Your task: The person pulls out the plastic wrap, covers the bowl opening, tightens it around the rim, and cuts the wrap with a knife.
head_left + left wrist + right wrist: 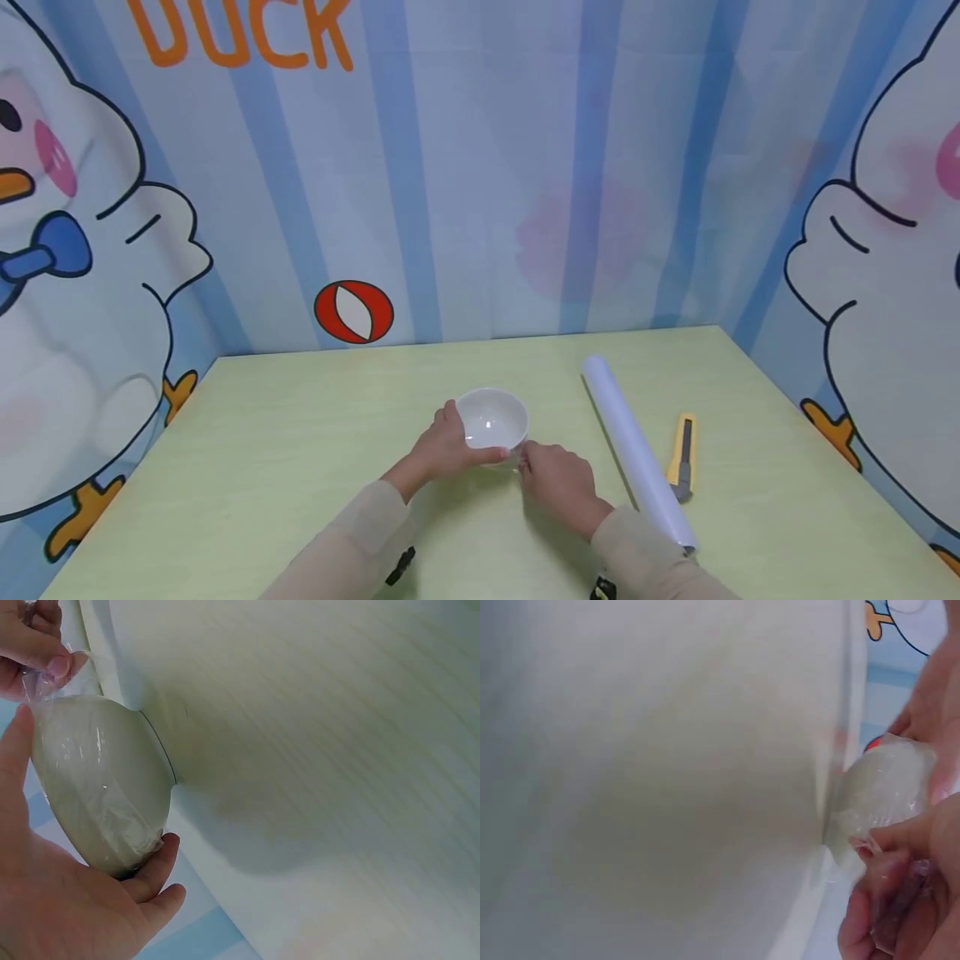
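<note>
**Inspector:** Report the hands, please.

**Operator:** From the head view I see my left hand (442, 450) cupped round the left side of a white bowl (491, 419) that stands on the green bench (300, 467). My right hand (558, 483) sits just right of the bowl, its fingers at the near rim.

**Inspector:** Are they grasping?

**Operator:** The left wrist view settles the left side: the thumb lies along the bowl's wall and the fingers (154, 874) curl under its lower curve, so that hand grips the bowl. That view also shows clear plastic film (105, 802) wrinkled over the bowl, which the head view does not make out. The right wrist view shows my right fingers (900, 840) pinching a bunched edge of that film against the bowl's side; the head view hides this behind the knuckles.

**Inspector:** Anything else near the fingers?

**Operator:** Only the head view shows it: a white roll (637, 454) lies on the bench just right of my right hand, and a yellow utility knife (682, 458) lies beyond the roll, close beside it. Whether the two touch I cannot tell.
</note>
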### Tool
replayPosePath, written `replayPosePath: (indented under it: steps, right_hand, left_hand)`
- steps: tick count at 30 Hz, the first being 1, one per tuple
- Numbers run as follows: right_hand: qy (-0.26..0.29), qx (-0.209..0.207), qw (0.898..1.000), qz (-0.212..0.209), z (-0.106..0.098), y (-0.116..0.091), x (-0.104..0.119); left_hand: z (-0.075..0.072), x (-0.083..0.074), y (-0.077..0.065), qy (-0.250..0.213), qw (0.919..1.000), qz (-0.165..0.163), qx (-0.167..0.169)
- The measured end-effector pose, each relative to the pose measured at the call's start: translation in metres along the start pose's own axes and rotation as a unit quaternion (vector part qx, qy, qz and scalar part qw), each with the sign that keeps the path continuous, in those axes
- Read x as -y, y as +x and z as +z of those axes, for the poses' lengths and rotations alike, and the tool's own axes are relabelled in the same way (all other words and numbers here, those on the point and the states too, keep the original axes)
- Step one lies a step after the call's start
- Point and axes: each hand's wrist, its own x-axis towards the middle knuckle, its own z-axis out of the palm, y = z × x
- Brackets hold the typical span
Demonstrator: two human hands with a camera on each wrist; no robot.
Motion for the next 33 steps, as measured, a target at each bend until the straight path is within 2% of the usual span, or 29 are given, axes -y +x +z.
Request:
replayPosePath:
  steps: [3, 5, 8, 11, 14, 17, 23, 24, 29, 33]
  right_hand:
    - [0.070, 0.049, 0.996, 0.014, -0.005, 0.004, -0.003]
    - [0.142, 0.085, 0.986, 0.036, -0.008, 0.008, -0.005]
    - [0.252, 0.129, 0.956, 0.082, -0.009, 0.016, -0.009]
    - [0.348, 0.168, 0.914, 0.121, -0.008, 0.024, -0.013]
    - [0.392, 0.207, 0.885, 0.144, -0.009, 0.031, -0.018]
    - [0.421, 0.242, 0.862, 0.148, -0.010, 0.035, -0.023]
    - [0.511, 0.319, 0.786, 0.137, -0.009, 0.039, -0.036]
    - [0.520, 0.328, 0.776, 0.138, -0.008, 0.039, -0.038]
    - [0.543, 0.356, 0.747, 0.142, -0.006, 0.039, -0.041]
    - [0.562, 0.367, 0.730, 0.130, -0.006, 0.038, -0.043]
  left_hand:
    - [-0.002, 0.000, 0.000, 0.006, 1.0000, -0.002, 0.002]
    - [-0.003, -0.001, 0.000, 0.009, 1.0000, -0.001, 0.003]
    - [-0.005, -0.002, -0.001, 0.011, 0.9999, -0.002, 0.009]
    - [-0.006, -0.002, 0.001, 0.010, 0.9999, 0.004, 0.013]
    - [-0.005, -0.001, 0.003, 0.005, 0.9997, 0.014, 0.018]
    - [-0.004, -0.001, 0.004, -0.001, 0.9997, 0.015, 0.021]
    - [-0.003, 0.001, 0.005, 0.002, 0.9996, 0.017, 0.020]
    - [-0.003, 0.001, 0.005, 0.003, 0.9996, 0.018, 0.021]
    - [-0.003, 0.001, 0.003, 0.009, 0.9996, 0.012, 0.023]
    - [-0.004, -0.001, 0.000, 0.011, 0.9996, 0.015, 0.023]
